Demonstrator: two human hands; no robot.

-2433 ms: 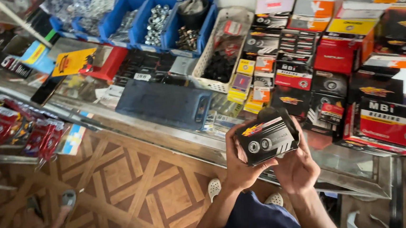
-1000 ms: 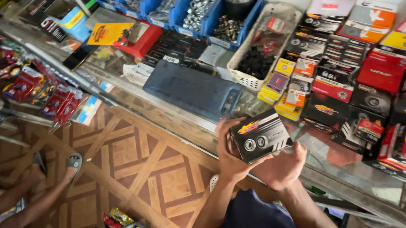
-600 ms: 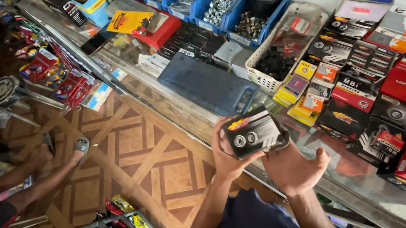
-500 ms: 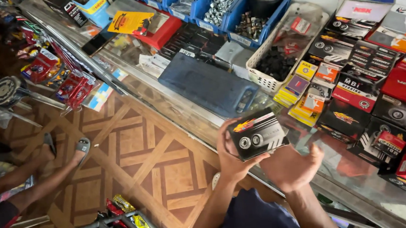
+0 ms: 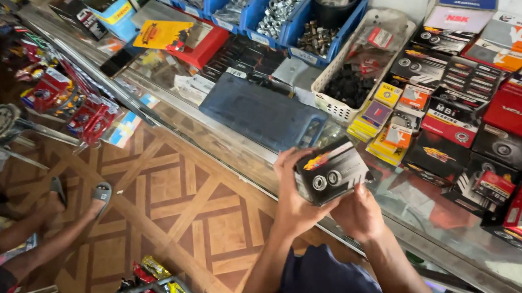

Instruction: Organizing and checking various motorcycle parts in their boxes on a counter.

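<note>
over glass counter point(image 5: 236, 143), black box point(image 5: 331, 173) in both hands

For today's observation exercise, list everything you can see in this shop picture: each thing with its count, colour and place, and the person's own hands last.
Small box: one, black with pictured bearings, held over the counter edge.
Glass counter: one, clear, running diagonally across the view.
Flat case: one, dark blue, on the counter beyond the box.
Basket: one, white, holding black parts.
Bins: several, blue, holding metal nuts and bolts, at the top.
Packaged boxes: many, black, red, yellow and orange, on the counter's right.
Yellow packet: one, on a red box, upper left.
Floor: wooden parquet, brown.
Another person's feet: two, in sandals, at left.
Left hand: grips the box's left end.
Right hand: supports the box from beneath.
</note>
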